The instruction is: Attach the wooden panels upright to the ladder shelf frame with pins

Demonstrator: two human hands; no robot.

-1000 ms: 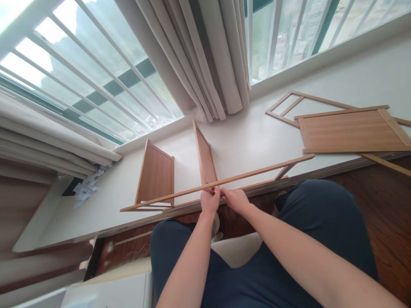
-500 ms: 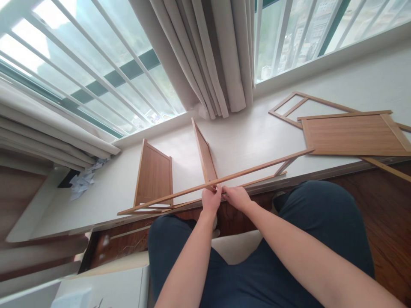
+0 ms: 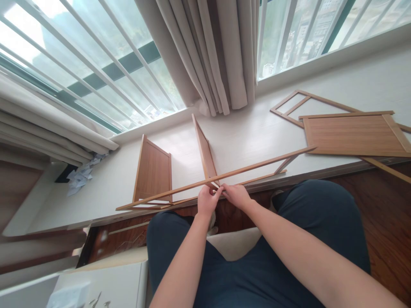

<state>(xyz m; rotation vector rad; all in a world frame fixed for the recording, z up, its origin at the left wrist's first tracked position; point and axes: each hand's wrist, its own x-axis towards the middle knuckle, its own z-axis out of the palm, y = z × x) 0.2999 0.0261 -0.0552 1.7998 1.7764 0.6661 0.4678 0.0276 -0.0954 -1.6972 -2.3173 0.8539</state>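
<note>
A wooden side frame [image 3: 257,165] stands on its long edge along the front of the white window ledge. Two wooden panels, a left one [image 3: 154,171] and a middle one [image 3: 203,147], reach back from it. Where the middle panel meets the frame, my left hand [image 3: 207,201] is closed with thumb and finger pinched together. Right beside it, my right hand [image 3: 236,196] also pinches close to the frame, its fingertips almost touching the left ones. Whatever lies between the fingertips is too small or hidden to make out.
Another wooden panel [image 3: 356,134] lies over a second frame [image 3: 290,102] at the right of the ledge [image 3: 244,137]. Crumpled paper [image 3: 80,177] is at the far left. Small metal pieces [image 3: 95,299] rest on a white surface [image 3: 125,280] at lower left. Curtains [image 3: 205,55] hang behind.
My left hand has shifted slightly left, and its pinching fingers now point toward the right hand's fingertips. The view has tilted a little; frame and panels keep their arrangement.
</note>
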